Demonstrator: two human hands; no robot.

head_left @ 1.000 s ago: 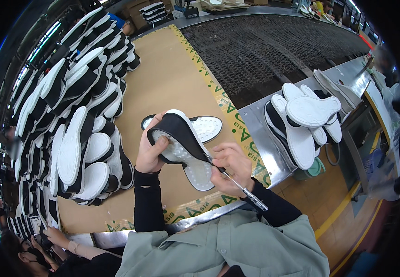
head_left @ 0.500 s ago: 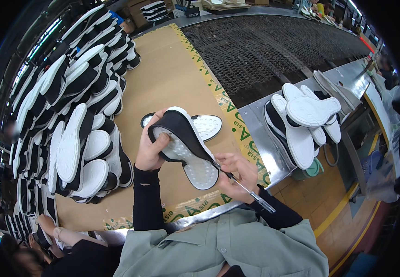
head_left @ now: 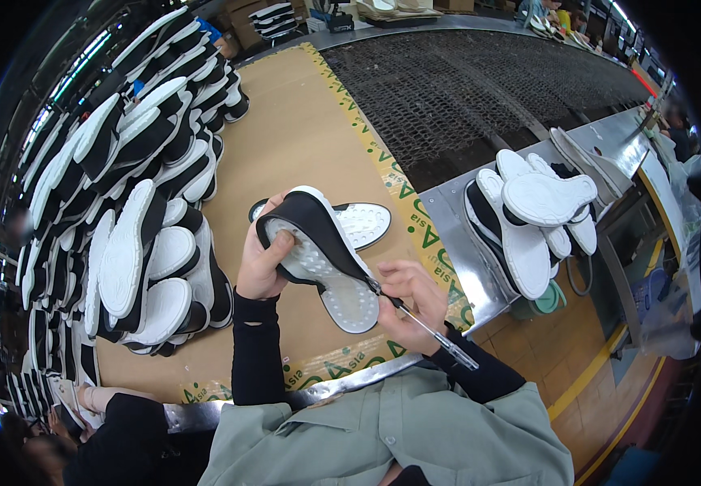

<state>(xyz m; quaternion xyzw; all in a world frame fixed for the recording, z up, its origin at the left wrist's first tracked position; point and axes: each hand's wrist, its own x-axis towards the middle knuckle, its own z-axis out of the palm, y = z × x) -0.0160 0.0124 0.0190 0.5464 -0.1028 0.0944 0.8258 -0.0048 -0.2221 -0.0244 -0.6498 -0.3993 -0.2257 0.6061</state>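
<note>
My left hand (head_left: 263,257) grips a black-and-white shoe sole (head_left: 315,235) by its raised, thicker end, thumb pressed inside the hollow. The sole is tilted, its studded inner face turned towards me. My right hand (head_left: 412,306) is closed on a slim pen-like tool (head_left: 447,344) with a clear rear end. The tool's dark front end meets the sole's right edge near the lower, narrower end; the exact tip is too small to make out. Behind the held sole, a second sole (head_left: 364,224) lies on the brown board, studded side up and partly covered.
Tall piles of soles (head_left: 148,259) line the left side. More soles (head_left: 528,215) are stacked on the metal table (head_left: 455,219) at right. A dark mesh conveyor (head_left: 480,89) runs beyond the taped board (head_left: 273,121). A co-worker's arm (head_left: 107,398) reaches in at lower left.
My right hand and the tool have shifted slightly left along the sole's edge. The left hand keeps its hold. At lower left, the co-worker's hand has moved lower.
</note>
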